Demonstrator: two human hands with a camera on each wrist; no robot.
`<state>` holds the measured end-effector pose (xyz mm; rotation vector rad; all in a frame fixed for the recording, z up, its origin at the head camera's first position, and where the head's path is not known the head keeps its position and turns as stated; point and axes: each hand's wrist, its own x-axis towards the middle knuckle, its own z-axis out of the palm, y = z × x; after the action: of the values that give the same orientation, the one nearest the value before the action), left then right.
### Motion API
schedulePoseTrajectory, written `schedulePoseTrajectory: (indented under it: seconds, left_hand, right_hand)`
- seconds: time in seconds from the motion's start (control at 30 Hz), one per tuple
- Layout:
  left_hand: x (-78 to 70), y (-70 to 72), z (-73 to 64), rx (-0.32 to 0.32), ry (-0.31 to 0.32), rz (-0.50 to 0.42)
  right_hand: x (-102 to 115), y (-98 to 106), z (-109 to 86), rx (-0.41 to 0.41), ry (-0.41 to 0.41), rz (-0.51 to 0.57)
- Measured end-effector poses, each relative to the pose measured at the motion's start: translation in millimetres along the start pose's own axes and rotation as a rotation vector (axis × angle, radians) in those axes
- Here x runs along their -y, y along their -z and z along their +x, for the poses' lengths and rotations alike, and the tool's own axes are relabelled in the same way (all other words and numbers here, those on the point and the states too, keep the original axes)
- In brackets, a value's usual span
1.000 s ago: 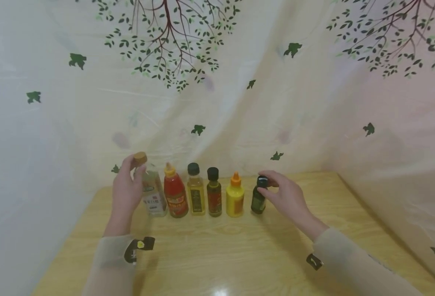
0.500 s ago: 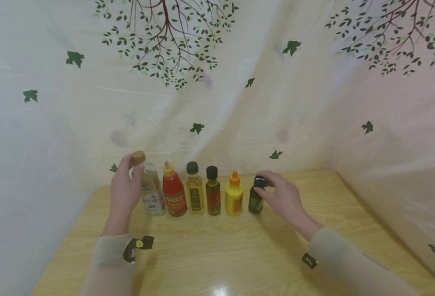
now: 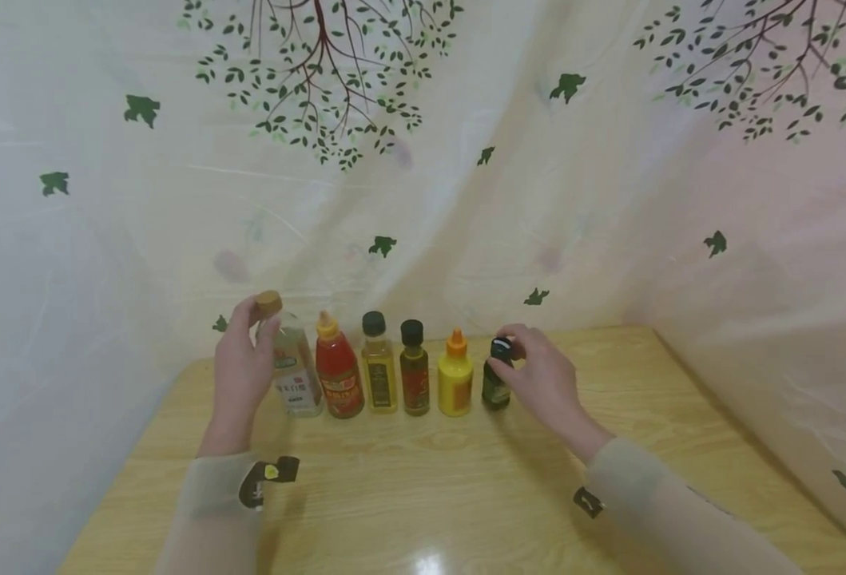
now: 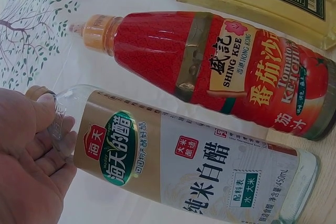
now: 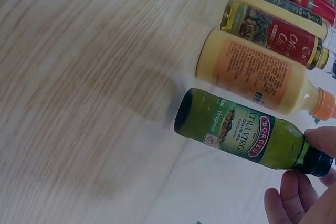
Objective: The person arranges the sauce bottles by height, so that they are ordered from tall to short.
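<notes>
My left hand [image 3: 241,375] holds the neck of a clear white vinegar bottle [image 3: 298,383] just under its tan cap, at the left end of a row. Its label shows fully in the left wrist view. My right hand [image 3: 548,382] pinches the dark cap and neck of a small green olive oil bottle [image 5: 239,129] at the right end. That bottle is upright; whether its base touches the table I cannot tell. Beside the vinegar stands a red ketchup bottle [image 4: 220,69]. A yellow squeeze bottle [image 3: 455,379] with an orange nozzle stands just left of the olive oil, with a small gap between.
Between the ketchup and yellow bottle stand a square bottle of pale oil [image 3: 379,375] and a slim dark-capped bottle [image 3: 415,375] with a red label. All are on a wooden table [image 3: 394,487]. A pale curtain [image 3: 430,200] with printed leaves hangs behind.
My right hand and the olive oil bottle have moved slightly left, nearer the yellow squeeze bottle. My left hand keeps its hold on the vinegar bottle. The head view has shifted a little.
</notes>
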<state>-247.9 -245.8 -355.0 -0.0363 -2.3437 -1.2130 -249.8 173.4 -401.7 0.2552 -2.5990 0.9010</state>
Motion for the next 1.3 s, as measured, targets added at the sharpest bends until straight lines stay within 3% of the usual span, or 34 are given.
schedulePoseTrajectory:
  seconds: [0.67, 1.1, 1.3]
  left_hand:
    - [-0.6, -4.2, -5.2, 0.016, -0.007, 0.000]
    - [0.6, -2.8, -10.3, 0.022, 0.014, 0.004]
    - [1.5, 2.5, -12.5, 0.034, 0.046, 0.019]
  right_hand:
    - [-6.1, -4.4, -3.6, 0.010, -0.093, -0.028]
    - [-7.2, -6.9, -8.0, 0.002, -0.090, -0.081]
    - [-7.9, -3.0, -13.9, -0.021, -0.037, -0.106]
